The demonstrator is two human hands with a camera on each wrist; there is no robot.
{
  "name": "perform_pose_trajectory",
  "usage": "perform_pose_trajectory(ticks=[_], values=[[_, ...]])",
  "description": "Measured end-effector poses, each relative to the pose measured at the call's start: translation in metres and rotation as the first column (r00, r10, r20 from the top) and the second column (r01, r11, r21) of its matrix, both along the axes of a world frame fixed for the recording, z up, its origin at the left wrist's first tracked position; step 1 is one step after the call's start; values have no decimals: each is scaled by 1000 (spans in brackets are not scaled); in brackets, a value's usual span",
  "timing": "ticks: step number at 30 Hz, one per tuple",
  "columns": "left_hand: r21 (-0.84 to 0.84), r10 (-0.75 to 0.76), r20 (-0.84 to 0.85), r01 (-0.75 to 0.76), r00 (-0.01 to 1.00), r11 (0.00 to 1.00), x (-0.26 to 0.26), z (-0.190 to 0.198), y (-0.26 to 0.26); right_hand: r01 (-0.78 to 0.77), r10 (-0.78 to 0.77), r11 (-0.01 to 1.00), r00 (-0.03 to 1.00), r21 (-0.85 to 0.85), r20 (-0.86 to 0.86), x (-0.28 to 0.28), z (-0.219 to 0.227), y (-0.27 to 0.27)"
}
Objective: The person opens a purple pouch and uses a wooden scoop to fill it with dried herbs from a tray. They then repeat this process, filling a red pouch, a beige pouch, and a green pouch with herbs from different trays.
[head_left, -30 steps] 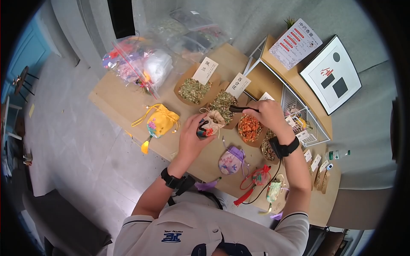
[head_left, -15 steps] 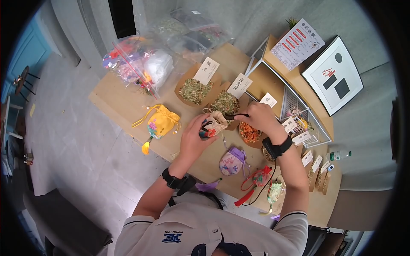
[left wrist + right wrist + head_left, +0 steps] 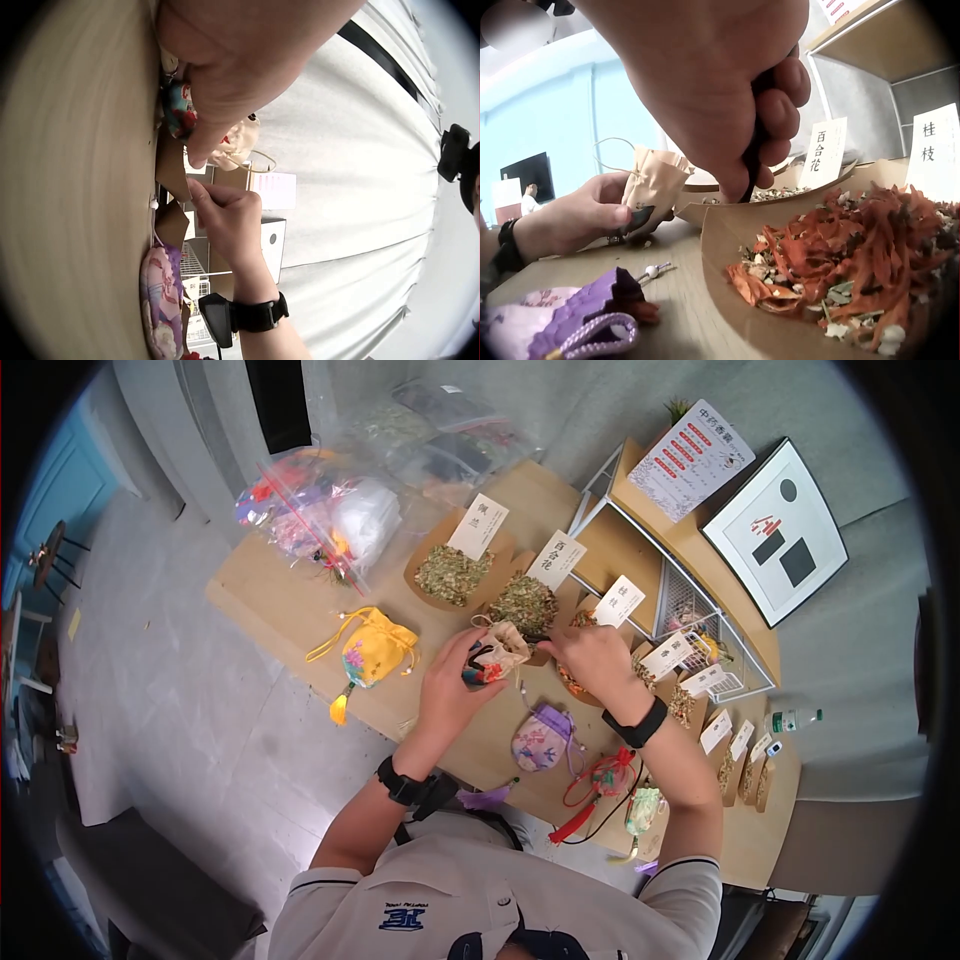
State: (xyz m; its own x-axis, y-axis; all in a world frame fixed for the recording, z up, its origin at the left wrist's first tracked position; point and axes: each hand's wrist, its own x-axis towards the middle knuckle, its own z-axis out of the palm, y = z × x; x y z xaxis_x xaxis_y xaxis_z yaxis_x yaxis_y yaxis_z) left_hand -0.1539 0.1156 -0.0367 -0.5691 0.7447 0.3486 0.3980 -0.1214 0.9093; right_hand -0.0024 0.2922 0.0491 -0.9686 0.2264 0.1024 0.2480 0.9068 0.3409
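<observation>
Beige cloth pouch (image 3: 508,646) in L hand (image 3: 452,685), slim blk tool (image 3: 760,142) in R hand (image 3: 600,668)

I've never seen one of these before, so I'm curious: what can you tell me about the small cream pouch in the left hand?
The cream pouch looks like soft cloth, printed with red flowers, with dark teal lower down. Its neck is puckered, and a thin pale cord loops from it. It tilts, its open mouth toward the right hand, which is not touching it. The left hand curls its fingers round the lower part, near a brown tray of dried plants. Its contents can't be made out.
</observation>
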Motion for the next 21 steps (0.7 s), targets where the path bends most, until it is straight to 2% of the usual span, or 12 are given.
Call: perform_pose_trajectory(ticks=[5, 8, 11, 17, 21], values=[[1, 14, 7, -14, 1000, 1000, 0, -1, 0, 5, -10, 999, 996, -49, -93, 4, 2, 6], [7, 21, 8, -21, 1000, 1000, 0, 2, -1, 115, -120, 992, 987, -56, -109, 8, 10, 17], [7, 32, 20, -32, 999, 999, 1, 3, -1, 38, -85, 985, 958, -170, -276, 8, 22, 17], [8, 44, 24, -44, 999, 999, 0, 3, -1, -85, 32, 982, 954, -169, -297, 9, 51, -11], [0, 49, 6, -49, 999, 999, 0, 1, -1, -117, 84, 981, 975, -152, -205, 4, 56, -24]])
